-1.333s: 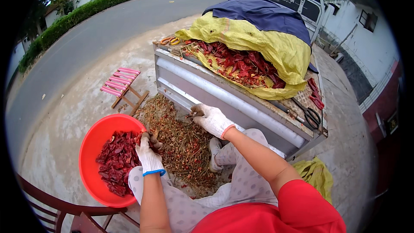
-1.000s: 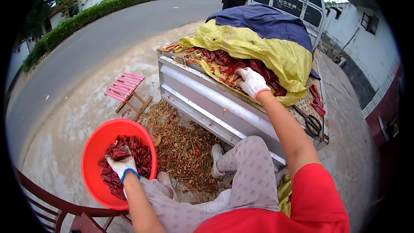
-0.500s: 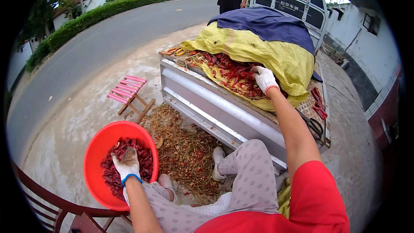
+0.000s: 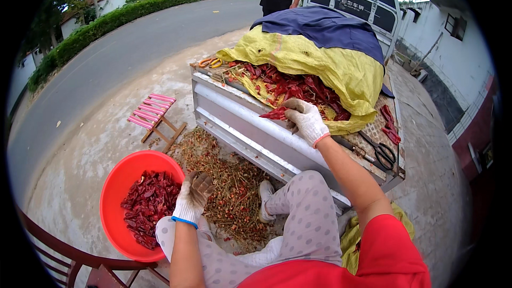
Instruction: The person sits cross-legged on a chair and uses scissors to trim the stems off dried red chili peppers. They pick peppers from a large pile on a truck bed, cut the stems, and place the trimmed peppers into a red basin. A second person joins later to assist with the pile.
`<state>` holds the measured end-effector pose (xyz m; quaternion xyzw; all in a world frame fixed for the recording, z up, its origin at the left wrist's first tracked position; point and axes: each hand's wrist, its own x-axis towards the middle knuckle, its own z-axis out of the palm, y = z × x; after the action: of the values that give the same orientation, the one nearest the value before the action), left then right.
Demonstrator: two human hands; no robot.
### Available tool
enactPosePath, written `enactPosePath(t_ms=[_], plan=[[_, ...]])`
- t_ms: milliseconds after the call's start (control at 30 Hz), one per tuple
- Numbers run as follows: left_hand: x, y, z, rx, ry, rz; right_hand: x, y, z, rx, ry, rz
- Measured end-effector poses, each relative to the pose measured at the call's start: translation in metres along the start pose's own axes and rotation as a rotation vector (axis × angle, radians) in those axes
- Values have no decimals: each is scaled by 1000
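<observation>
Just left of the right hand [image 4: 306, 120], pinching one red chili [image 4: 273, 113]; spreading left hand [image 4: 193, 196] beside one basin [image 4: 110, 197].

We record two supporting surfaces. The first, a truck bed [image 4: 377, 129], is worn and brown-stained where exposed. On it we find a yellow woven sack [image 4: 298, 48] with pale stem fragments [image 4: 221, 74] beside its left edge. Orange-handled scissors [image 4: 210, 63] rest at the near left corner; black-handled scissors [image 4: 383, 154] lie towards the near right, loose red chillies [image 4: 390, 124] just beyond them. On the second, the concrete ground [image 4: 101, 122], we note a red plastic basin [image 4: 112, 192], a folding stool [image 4: 152, 111] with a pink-and-white striped seat, a broad stem heap [image 4: 234, 197] and, at right, a crumpled yellow sheet [image 4: 349, 240].
</observation>
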<state>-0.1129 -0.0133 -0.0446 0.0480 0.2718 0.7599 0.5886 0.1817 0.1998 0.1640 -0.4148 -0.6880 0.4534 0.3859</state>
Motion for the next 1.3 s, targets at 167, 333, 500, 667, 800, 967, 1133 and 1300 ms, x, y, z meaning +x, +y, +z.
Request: enactPosePath(t_ms=[167, 333, 500, 667, 800, 967, 1133, 1300], plan=[[-9, -35, 54, -114, -44, -199, -59, 32, 99, -558, -155, -714], [8, -41, 27, -191, -54, -204, -80, 38, 144, -879, -660, -672], [11, -33, 19, -237, 29, -275, -18, 34, 89, -825, -340, -609], [13, -30, 23, -243, 135, -308, 83, 20, -10, -1218, 226, -157], [14, -34, 35, -150, 211, -277, 109, 36, -33, -1327, 237, 69], [19, -31, 13, -265, 62, -284, 109, 36, -28, -1383, 115, 65], [12, -30, 24, -150, 85, -265, 106, 39, -44, -1235, 231, 57], [3, -31, 42, -24, 135, -201, 88, 30, -40, -814, 338, -69]])
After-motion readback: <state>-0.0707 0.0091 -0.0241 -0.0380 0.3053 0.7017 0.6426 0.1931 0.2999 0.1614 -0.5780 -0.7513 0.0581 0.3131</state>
